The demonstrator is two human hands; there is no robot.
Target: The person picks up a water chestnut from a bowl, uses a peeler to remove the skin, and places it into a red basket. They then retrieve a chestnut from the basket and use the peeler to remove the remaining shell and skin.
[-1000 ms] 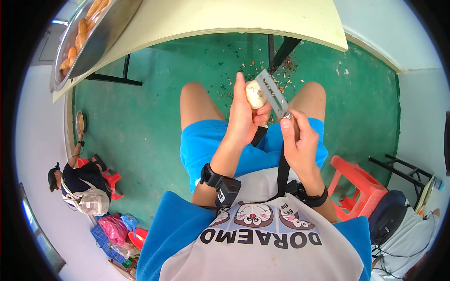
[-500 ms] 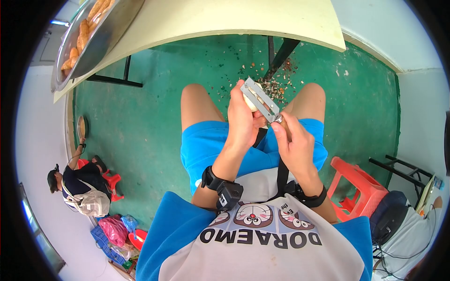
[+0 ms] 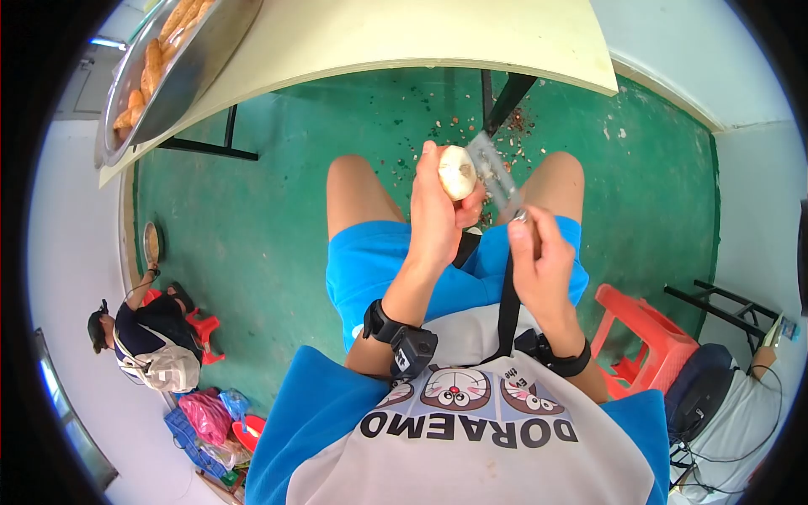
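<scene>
My left hand [image 3: 435, 198] is wrapped round a pale, peeled root vegetable [image 3: 457, 174], whose rounded end faces up and shows a darker patch. Just to its right, my right hand [image 3: 539, 257] grips the handle of a metal peeler [image 3: 497, 172]. The peeler's flat blade is blurred and stands slightly apart from the vegetable. Both hands are above my lap, between my knees. Small peelings and crumbs [image 3: 516, 126] lie scattered on the green floor beyond them.
A pale table [image 3: 404, 38] spans the top, with a metal bowl [image 3: 181, 93] of brown root vegetables at its left. On the far left a person [image 3: 151, 324] sits on a red stool, one hand at a round pan [image 3: 151, 244]. At right are a red stool [image 3: 644, 337] and dark bag [image 3: 699, 396].
The peeler has moved right, off the vegetable, and my right hand has shifted slightly right. More of the vegetable's pale end now shows in my left hand.
</scene>
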